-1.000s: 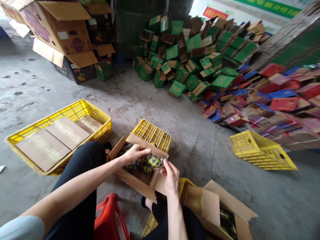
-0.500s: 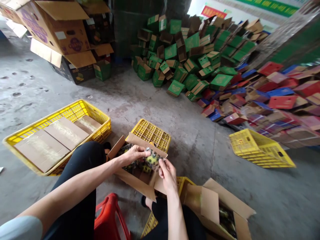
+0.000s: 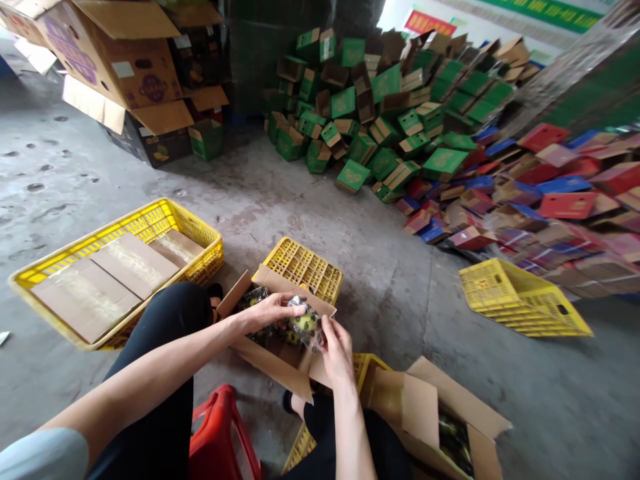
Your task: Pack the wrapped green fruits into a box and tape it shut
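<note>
A clear plastic bag with dark dots (image 3: 305,323), yellow-green round fruit showing inside, is held between my hands. My left hand (image 3: 277,311) is closed on the bag's upper left side, the thumb lying over it. On the other side, my right hand (image 3: 337,341) pinches the bag's right edge with its fingertips. Just below sits an open cardboard box (image 3: 273,365), flaps spread. Similar wrapped fruit (image 3: 257,300) lies in the box, partly covered by my left hand and arm.
At left, a yellow crate (image 3: 167,210) holds taped cartons (image 3: 133,260). An upturned yellow crate (image 3: 305,263) lies behind the box. Another open carton (image 3: 420,407) stands lower right, near a red stool (image 3: 220,427). Green boxes (image 3: 350,173) and red and blue boxes (image 3: 567,203) are heaped behind.
The bag has turned from lying stretched sideways between my hands to hanging slantwise, its lower end dropping toward the right hand. Both hands stay on it, and the fingers have shifted slightly.
</note>
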{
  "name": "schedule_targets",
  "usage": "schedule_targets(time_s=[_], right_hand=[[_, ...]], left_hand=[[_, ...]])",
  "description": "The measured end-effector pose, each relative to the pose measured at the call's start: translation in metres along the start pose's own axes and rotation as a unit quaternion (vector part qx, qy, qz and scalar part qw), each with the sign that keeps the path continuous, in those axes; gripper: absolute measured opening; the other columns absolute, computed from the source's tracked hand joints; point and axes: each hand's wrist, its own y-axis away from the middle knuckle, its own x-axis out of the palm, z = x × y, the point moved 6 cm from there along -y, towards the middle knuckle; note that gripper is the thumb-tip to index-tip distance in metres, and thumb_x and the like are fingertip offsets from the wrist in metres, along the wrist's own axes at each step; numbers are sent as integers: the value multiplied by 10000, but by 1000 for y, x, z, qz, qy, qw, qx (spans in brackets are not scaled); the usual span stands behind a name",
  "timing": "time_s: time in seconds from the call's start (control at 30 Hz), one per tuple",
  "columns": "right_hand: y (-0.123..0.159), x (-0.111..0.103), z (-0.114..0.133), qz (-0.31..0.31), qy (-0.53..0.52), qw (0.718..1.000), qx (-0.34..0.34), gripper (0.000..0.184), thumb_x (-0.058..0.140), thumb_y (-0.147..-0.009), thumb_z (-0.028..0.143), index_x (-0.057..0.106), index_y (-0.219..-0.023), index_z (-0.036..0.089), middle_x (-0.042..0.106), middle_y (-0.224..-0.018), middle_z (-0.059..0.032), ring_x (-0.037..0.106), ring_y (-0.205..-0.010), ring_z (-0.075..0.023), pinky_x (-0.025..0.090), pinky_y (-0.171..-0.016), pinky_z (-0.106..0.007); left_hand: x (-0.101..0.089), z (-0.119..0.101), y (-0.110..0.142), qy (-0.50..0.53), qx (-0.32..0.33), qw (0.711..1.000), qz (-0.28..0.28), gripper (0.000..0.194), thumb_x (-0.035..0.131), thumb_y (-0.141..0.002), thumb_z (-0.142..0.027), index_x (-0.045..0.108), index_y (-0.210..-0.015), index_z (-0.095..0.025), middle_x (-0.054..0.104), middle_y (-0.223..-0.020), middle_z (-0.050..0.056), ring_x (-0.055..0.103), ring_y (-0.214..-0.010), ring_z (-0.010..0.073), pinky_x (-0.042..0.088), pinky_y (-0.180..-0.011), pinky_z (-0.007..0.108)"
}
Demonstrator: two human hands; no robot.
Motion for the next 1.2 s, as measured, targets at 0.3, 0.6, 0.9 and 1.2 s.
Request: schedule_targets(time_s=[0.3,0.6,0.9,1.2], right_hand=[[-6,14,-21,75,422,886,-179,250,590,-934,268,758,-1097,181,780,-1110,-142,746,-1040,-288,571,-1001,-438],[4,41,-66,210,668,711,-69,552,644,-898,151,606,-1448,132,589,-1523,-188,481,-1485,-326,380,-1234,-427],[-4,52,-74,165,699,695,-7,723,605,-855,46,443,-1558,94,541,-1519,-277,705,-1202,-331,534,-1018,-393],[-5,57,-71,171,712,682,7,485,558,-896,28,625,-1373,85,737,-1250,-222,720,-1176,-300,530,-955,-332]], left_hand=[[-52,-34,5,-244,70,951,-174,676,675,-893,-623,668,-1365,-139,772,-1022,119,718,-941,279,533,-792,329],[-64,-47,18,-571,11,802,-176,490,523,-1004,-506,649,-1395,-238,796,-1138,106,738,-1132,303,451,-1121,444],[-64,-38,17,-620,90,763,-161,453,541,-887,-88,729,-1282,-205,741,-1218,123,701,-1138,308,436,-1147,469],[-57,-30,6,-519,165,833,-102,529,535,-816,-13,760,-1255,-206,738,-1211,100,680,-1150,271,513,-1072,364]])
